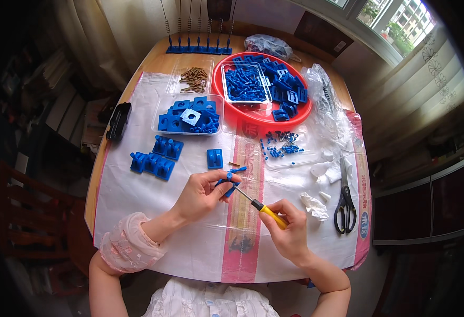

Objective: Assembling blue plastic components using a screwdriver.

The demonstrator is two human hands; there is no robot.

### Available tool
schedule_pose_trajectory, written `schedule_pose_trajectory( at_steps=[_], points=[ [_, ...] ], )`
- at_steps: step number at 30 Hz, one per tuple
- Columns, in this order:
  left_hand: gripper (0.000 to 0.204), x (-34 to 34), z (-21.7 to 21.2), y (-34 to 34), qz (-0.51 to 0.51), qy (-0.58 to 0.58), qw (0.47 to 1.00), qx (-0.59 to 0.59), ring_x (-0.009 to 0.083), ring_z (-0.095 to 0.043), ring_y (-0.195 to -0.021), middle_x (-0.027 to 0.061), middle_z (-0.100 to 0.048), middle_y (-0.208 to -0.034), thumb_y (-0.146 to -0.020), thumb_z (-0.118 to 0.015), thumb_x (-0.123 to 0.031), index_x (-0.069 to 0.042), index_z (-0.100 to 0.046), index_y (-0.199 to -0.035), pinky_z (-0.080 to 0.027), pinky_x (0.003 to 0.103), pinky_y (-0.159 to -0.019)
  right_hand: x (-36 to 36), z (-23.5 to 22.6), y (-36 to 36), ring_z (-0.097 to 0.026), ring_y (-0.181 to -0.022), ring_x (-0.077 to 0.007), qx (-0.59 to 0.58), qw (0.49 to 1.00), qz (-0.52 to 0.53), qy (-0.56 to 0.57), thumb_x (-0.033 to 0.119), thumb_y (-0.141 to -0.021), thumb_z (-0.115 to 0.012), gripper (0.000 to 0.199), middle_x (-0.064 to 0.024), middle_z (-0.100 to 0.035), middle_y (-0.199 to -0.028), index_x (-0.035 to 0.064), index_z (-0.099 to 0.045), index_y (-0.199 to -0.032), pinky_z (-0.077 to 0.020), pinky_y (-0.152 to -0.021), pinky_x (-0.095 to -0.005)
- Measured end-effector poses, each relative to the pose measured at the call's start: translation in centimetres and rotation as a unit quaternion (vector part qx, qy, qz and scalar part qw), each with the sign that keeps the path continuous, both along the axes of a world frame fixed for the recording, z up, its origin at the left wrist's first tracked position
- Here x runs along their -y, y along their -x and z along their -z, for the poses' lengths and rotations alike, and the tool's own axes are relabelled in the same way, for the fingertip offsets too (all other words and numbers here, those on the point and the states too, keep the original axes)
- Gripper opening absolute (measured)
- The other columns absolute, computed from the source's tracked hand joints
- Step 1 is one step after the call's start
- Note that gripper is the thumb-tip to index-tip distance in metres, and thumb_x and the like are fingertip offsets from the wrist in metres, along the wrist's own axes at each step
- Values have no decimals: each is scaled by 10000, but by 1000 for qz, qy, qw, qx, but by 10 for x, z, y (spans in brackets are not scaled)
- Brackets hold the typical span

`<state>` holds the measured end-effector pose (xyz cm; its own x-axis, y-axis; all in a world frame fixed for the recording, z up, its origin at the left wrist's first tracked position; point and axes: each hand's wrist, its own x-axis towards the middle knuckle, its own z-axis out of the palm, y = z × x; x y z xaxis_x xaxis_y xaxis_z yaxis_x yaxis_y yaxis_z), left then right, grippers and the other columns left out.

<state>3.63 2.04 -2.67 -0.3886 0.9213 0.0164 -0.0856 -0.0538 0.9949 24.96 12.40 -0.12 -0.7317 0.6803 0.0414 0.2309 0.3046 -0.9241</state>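
Note:
My left hand [200, 195] pinches a small blue plastic part [231, 191] between thumb and fingers, just above the middle of the table. In my right hand [289, 232] is a screwdriver [272, 215] with a yellow and black handle. Its thin metal shaft points up and left, and the tip meets the blue part; whether it sits in a screw is too small to tell. Just beyond my left hand lie a square blue bracket [214, 158], a small blue pin [238, 170] and a brass-coloured screw [234, 164]. Several assembled blue brackets [158, 158] stand farther left.
A red round tray [310, 108] holds blue parts and a clear box of blue pins. Nearby are a clear tub [163, 103] of blue plates, brass-coloured screws [194, 80], small fittings [282, 145], black scissors [344, 208], crumpled paper [315, 206] and a row of spring rods [199, 50].

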Motion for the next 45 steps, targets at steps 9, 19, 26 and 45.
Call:
schedule_pose_trajectory(
  at_steps=[9,19,26,45],
  points=[
    [186,1,-2,-2,-12,-12,999,-31,77,-661,-820,54,-729,-1029,-997,-600,-29,-11,-724,-1133,-573,224,-686,0,-1,0,-561,-683,-33,-22,996,5,90,46,-920,-727,118,-34,-652,-793,-30,-637,-920,-440,-573,-203],
    [207,-4,8,0,-2,9,1000,-15,78,-674,-833,30,-710,-1006,-1003,-605,-44,-31,-684,-1194,-577,222,-712,-23,-1,4,-573,-777,-59,24,997,-51,53,94,-939,-695,150,-54,-660,-820,-29,-609,-950,-469,-666,-255],
    [376,-1,-12,-7,-47,-5,975,-216,115,-713,-802,68,-701,-901,-918,-692,-15,-51,-605,-1282,-594,258,-693,-37,-16,-4,-490,-691,-66,-107,965,-92,221,128,-1032,-559,208,-47,-592,-839,45,-441,-1181,-410,-618,-213],
    [274,4,-14,-41,34,-29,980,-196,140,-721,-740,86,-708,-877,-838,-782,-54,-8,-644,-1070,-588,259,-650,-7,12,13,-524,-673,-37,-59,997,-32,-25,34,-877,-771,120,-1,-625,-760,-1,-693,-961,-398,-566,-220]
  ],
)
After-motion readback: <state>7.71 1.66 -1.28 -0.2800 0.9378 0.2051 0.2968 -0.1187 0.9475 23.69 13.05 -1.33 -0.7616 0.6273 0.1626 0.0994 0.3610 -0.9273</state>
